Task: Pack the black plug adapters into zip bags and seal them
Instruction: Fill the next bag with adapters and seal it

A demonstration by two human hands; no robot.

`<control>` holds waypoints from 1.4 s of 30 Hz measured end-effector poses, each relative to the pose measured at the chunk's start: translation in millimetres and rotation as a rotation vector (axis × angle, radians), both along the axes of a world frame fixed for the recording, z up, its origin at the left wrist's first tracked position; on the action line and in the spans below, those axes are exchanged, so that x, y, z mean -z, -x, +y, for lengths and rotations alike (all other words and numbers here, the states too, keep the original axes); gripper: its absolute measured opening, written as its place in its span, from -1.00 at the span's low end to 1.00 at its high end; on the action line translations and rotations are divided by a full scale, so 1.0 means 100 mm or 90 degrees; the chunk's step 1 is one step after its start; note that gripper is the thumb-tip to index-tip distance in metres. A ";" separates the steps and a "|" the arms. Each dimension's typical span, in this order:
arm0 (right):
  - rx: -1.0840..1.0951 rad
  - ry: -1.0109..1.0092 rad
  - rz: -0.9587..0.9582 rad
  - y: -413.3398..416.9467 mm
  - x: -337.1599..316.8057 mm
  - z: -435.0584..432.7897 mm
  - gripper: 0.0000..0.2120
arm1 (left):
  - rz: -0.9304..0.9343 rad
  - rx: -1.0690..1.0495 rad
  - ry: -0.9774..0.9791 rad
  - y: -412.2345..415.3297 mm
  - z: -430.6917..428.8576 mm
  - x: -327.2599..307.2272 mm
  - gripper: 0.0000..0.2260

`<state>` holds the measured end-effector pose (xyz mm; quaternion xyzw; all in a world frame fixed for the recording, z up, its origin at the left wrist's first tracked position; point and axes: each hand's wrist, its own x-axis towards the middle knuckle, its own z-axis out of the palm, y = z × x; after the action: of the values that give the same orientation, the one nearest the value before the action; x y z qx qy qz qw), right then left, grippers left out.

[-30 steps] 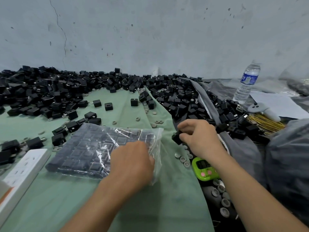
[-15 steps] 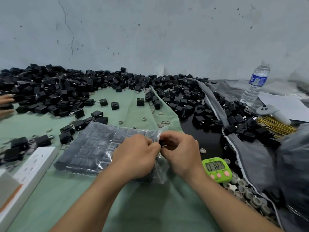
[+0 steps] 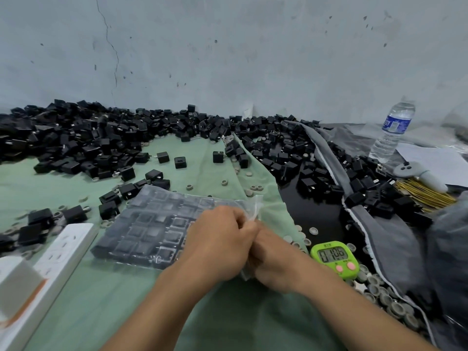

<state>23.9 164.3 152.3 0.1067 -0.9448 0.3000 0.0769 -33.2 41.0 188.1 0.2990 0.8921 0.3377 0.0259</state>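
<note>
Since a second ago our right hand (image 3: 276, 262) has come away from the loose adapters and joined our left hand (image 3: 217, 244) at the mouth of the zip bag (image 3: 152, 229), and both have slid nearer along that edge. We count two hands, one bag, one green timer (image 3: 334, 258), one water bottle (image 3: 391, 133) and one white power strip (image 3: 63, 252). The loose black plug adapters (image 3: 88, 138) heaped along the wall are too many to count. Our hands meet knuckle to knuckle, fingers curled, each pinching the bag's right-hand edge; crumpled plastic shows above and below them. The bag lies flat on the green cloth (image 3: 177, 312), stretching away to the left of our left hand, its near corner hidden under that hand. Inside it, packed adapters (image 3: 141, 239) sit in neat rows in one flat layer, though we cannot count them exactly through the plastic. Small grey rings (image 3: 314, 231) are scattered on the cloth and beside the timer, just right of our right hand. The power strip lies just left of the bag, and the bottle stands well apart at the far right.
</note>
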 end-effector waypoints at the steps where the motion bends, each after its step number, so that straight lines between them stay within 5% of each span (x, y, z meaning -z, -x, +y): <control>1: -0.007 -0.035 -0.027 0.01 -0.03 0.02 -0.77 | 0.018 0.000 0.014 -0.02 0.00 0.00 -0.75; 4: -0.025 -0.052 -0.046 0.05 -0.01 0.11 -0.63 | 0.053 -0.007 0.032 -0.09 -0.01 -0.02 -0.73; 6: -0.060 -0.110 -0.061 0.09 0.05 0.13 -0.79 | 0.062 -0.012 0.049 -0.13 0.01 -0.03 -0.73; 14: -0.068 -0.155 -0.084 0.21 0.05 0.13 -0.79 | 0.038 0.036 0.055 -0.08 -0.02 -0.10 -0.74; 17: -0.086 0.036 0.074 0.21 -0.03 0.02 -0.81 | -0.029 -0.006 -0.039 0.14 -0.16 -0.15 -0.75; 19: -0.050 0.150 0.102 0.15 -0.03 0.01 -0.71 | 0.005 -0.100 -0.060 0.35 -0.29 -0.15 -0.77; 21: 0.055 0.106 0.096 0.10 0.03 0.07 -0.68 | 0.064 -0.168 0.027 0.55 -0.45 -0.13 -0.82; 24: 0.233 0.015 0.102 -0.01 0.10 0.28 -0.80 | 0.030 -0.154 0.159 0.70 -0.59 -0.07 -0.61; 30: 0.477 0.115 0.096 -0.01 -0.09 0.61 -0.68 | 0.003 -0.159 0.102 0.69 -0.56 -0.08 -0.48; 33: 0.509 -0.018 0.078 0.11 -0.16 0.87 -0.65 | 0.049 -0.159 0.144 0.67 -0.53 -0.08 -0.51; 38: 0.546 -0.217 -0.264 0.46 -0.17 1.53 -0.38 | 0.081 -0.163 0.162 0.61 -0.49 -0.07 -0.58; 42: 0.508 -0.302 -0.215 0.61 0.00 1.66 -0.39 | 0.071 -0.163 0.137 0.63 -0.49 -0.07 -0.60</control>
<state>-37.2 330.4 152.7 -0.2988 -0.9536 0.0371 0.0054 -96.2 -7.7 195.6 0.1966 0.9539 0.2241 -0.0348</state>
